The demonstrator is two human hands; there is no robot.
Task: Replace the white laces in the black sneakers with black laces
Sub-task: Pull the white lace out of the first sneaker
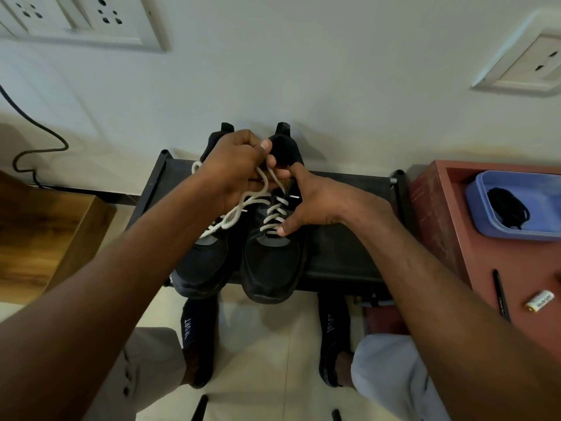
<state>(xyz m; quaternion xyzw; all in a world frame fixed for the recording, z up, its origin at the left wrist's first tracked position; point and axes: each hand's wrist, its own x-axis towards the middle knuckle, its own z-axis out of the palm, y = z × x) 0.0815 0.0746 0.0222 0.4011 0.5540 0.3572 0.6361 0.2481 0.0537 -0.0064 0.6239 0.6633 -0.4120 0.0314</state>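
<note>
— Where are the black sneakers (243, 259)?

— Side by side on the dark rack (343, 253), toes toward the person, heels toward the wall. Still threaded with white laces (274, 214), crossing up the front of the one farther from the wooden cabinet (45, 238).

— And the hands?

— Left hand (239, 168) above the sneakers, near the tongues, fingers curled around loose white lace; loops hanging down from the fist over the neighbouring sneaker. Right hand (309, 202) on the laced sneaker, on the side nearer the red table (449, 226); thumb on the lowest lace crossing, a finger stretched up toward the tongue. Pinching a strand or merely pressing on it? Cannot tell.

— Black laces?

— Bundled inside the blue tub (516, 205), on the red table, just beside the rack and well apart from the sneakers. Laces themselves (508, 212) a dark tangle on the tub floor.

— Anything else by the rack?

— A black pen (501, 296) and a small battery (539, 300) on the red table, nearer the person than the tub. Feet in dark socks (197, 329) on the pale floor tiles, just in front of the rack. A black cable (36, 147) against the wall, past the wooden cabinet. Wall sockets (91, 19) high above the rack.
</note>
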